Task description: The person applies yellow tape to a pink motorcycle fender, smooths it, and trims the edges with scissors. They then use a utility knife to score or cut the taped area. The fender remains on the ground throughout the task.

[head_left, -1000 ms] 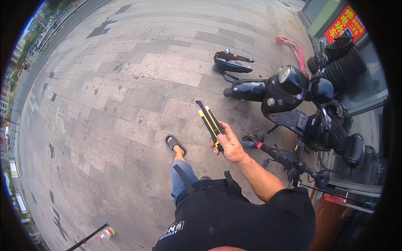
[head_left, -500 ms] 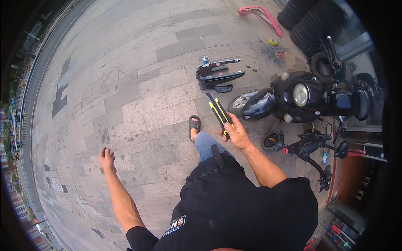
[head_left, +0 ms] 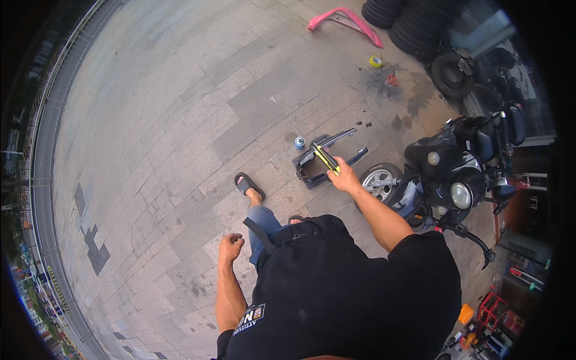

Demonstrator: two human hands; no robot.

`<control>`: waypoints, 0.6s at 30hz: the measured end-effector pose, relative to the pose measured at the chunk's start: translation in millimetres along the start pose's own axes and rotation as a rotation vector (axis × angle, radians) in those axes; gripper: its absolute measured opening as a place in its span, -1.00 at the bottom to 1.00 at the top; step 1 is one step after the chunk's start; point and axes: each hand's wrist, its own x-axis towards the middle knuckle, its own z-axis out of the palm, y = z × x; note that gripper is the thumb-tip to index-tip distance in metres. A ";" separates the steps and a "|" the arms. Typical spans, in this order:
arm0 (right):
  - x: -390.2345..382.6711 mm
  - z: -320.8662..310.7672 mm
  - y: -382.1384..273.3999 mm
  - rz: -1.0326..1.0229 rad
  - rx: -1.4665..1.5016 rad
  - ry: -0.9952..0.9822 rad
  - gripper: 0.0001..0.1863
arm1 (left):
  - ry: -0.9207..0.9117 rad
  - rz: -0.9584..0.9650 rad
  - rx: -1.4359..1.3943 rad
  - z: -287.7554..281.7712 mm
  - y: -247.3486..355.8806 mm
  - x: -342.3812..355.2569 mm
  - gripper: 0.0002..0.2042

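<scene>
My right hand [head_left: 343, 176] is closed around a yellow-and-black utility knife [head_left: 327, 158], held out in front of me with its tip pointing away. Beneath the knife, a black plastic scooter body panel [head_left: 307, 171] with two long arms lies on the paving, partly covered by the knife and hand. Beside that panel stands a blue spray can [head_left: 299, 142]. My left hand [head_left: 230, 247] hangs by my left leg, its fingers loosely bent and apart, and nothing shows in it.
A black scooter [head_left: 447, 174] stands to the right, with a smaller folding scooter [head_left: 465, 233] partly behind it. Farther off lie a pink curved panel [head_left: 348, 23], a yellow tape roll [head_left: 375, 61] and red-handled scissors [head_left: 392, 80]. Stacked tyres [head_left: 420, 30] stand at far right.
The view has turned and moved closer to the scooter panel. My right hand has carried the knife over that panel. My left hand has come in toward my leg, and my feet have stepped.
</scene>
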 end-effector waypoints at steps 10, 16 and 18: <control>207.8 83.7 -75.5 0.586 0.062 0.193 -0.31 | -0.418 0.224 0.618 -193.3 228.7 341.0 -0.69; 337.8 82.9 -110.7 0.583 0.111 0.396 -0.30 | -0.747 0.416 1.057 -215.1 374.8 545.3 -0.77; 402.5 70.3 -112.8 0.606 0.115 0.387 -0.28 | -0.784 0.410 1.077 -206.5 427.6 605.2 -0.75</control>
